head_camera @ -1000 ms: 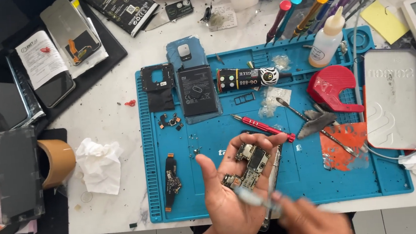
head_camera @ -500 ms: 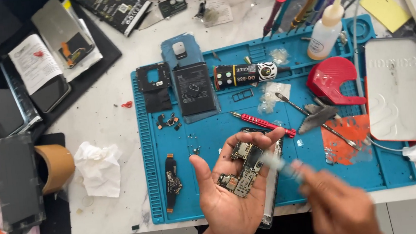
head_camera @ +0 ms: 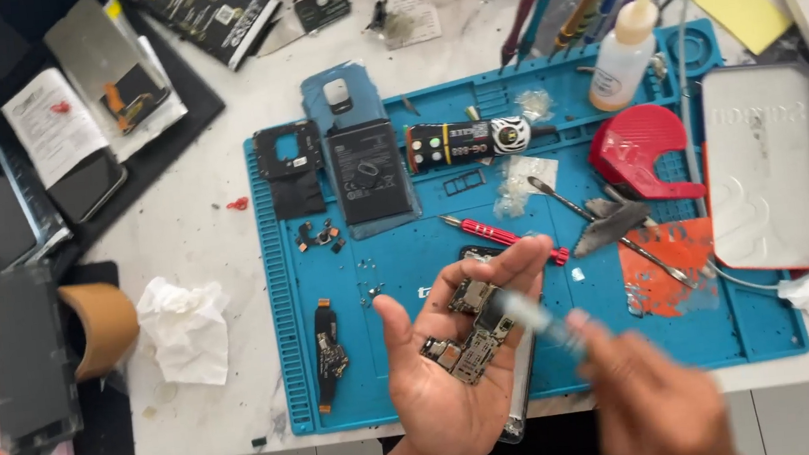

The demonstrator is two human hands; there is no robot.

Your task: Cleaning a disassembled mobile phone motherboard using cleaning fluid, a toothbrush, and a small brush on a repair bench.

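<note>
Two hands meet low over the blue work mat (head_camera: 341,399). The left hand (head_camera: 451,370) lies palm up, fingers loosely cupped under a phone circuit board (head_camera: 468,339), whose long axis runs diagonally from the palm toward the fingertips. The right hand (head_camera: 649,401), motion-blurred, grips a slim pale tool (head_camera: 529,316) whose tip points up-left onto the board's upper end.
</note>
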